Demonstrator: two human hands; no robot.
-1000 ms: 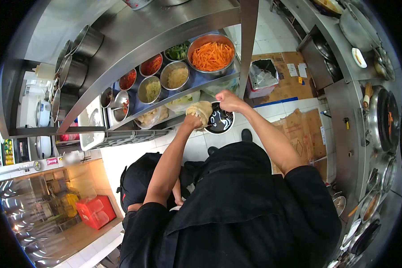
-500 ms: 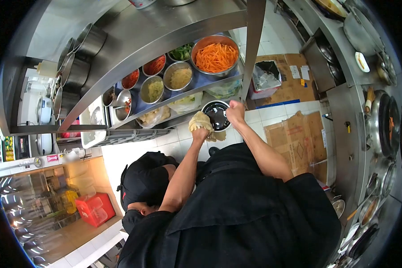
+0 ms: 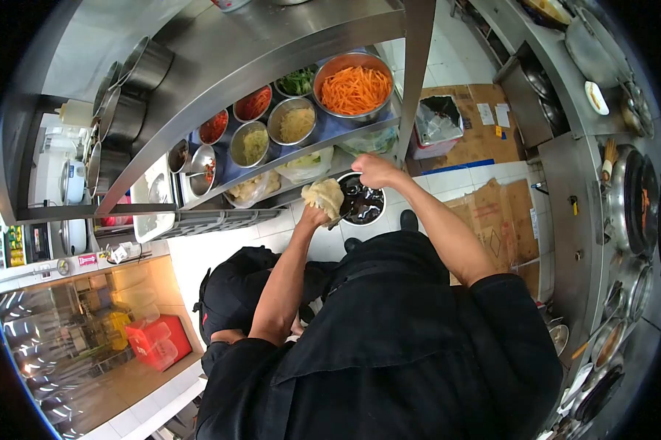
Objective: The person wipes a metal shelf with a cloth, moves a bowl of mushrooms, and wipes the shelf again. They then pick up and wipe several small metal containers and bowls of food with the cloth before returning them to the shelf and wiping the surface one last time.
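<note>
A round white-rimmed container (image 3: 380, 214) holds dark, glossy liquid below the shelf's front edge. My left hand (image 3: 314, 215) is closed around a bunched beige cloth (image 3: 323, 195) at the container's left side. Just under that hand a dark, narrow piece reaches toward the rim. My right hand (image 3: 375, 171), closed in a fist, overlaps the container's far rim; I cannot tell what its fingers hold.
Metal bowls on the shelf hold carrot strips (image 3: 355, 90) and other cut vegetables. A person in black (image 3: 235, 290) crouches close at my left. Flattened cardboard (image 3: 492, 220) lies on the floor; a steel counter (image 3: 576, 213) with pans runs along the right.
My right hand has shifted up and left, from the container's right rim to its far rim. My left hand and the cloth moved slightly left. The crouching person's head has lowered out of sight.
</note>
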